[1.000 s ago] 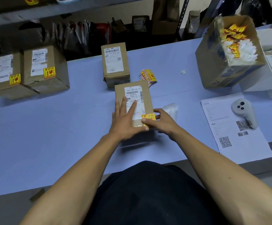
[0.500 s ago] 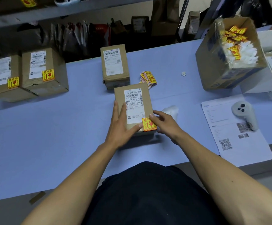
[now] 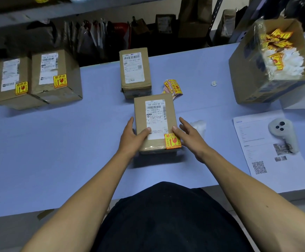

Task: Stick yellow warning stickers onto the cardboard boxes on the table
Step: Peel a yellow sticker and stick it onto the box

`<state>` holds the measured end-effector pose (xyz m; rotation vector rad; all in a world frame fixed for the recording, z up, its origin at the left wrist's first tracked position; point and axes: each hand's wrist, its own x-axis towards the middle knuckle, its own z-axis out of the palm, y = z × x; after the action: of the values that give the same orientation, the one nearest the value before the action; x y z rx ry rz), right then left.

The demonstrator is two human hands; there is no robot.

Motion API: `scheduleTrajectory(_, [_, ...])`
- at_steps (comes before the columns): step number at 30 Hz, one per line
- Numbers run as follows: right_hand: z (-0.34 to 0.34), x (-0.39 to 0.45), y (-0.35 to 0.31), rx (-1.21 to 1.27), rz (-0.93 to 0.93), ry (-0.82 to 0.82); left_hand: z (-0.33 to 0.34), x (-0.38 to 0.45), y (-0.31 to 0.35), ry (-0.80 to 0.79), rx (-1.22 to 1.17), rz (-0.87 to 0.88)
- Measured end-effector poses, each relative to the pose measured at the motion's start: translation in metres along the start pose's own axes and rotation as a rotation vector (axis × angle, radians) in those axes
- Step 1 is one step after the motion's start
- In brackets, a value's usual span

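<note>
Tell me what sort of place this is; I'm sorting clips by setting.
Probably a parcel packing or shipping room: labelled cardboard boxes on a long table, loose warning stickers, and shelving behind.

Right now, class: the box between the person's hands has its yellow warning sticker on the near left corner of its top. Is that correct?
Not quite. In the head view the yellow warning sticker sits on the near right corner of the box, beside the right hand. The left hand holds the other side.

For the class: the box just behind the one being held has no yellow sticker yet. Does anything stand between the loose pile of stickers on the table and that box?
Nothing visible does. The sticker pile lies on bare table just right of the unstickered box. The right hand has open table to the pile; the stickered box sits nearer, to the left.
</note>
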<state>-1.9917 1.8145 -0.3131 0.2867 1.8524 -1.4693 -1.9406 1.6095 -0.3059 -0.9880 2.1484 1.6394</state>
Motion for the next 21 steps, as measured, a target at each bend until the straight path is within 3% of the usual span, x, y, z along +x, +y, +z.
scheduleTrajectory(6, [0.010,0.018,-0.015,-0.007,-0.005,-0.022,0.005,0.012,0.011,-0.088,-0.237,-0.067])
scheduleTrajectory(21, [0.017,0.015,-0.012,-0.110,-0.006,-0.103,0.020,-0.015,0.016,-0.014,-0.310,-0.069])
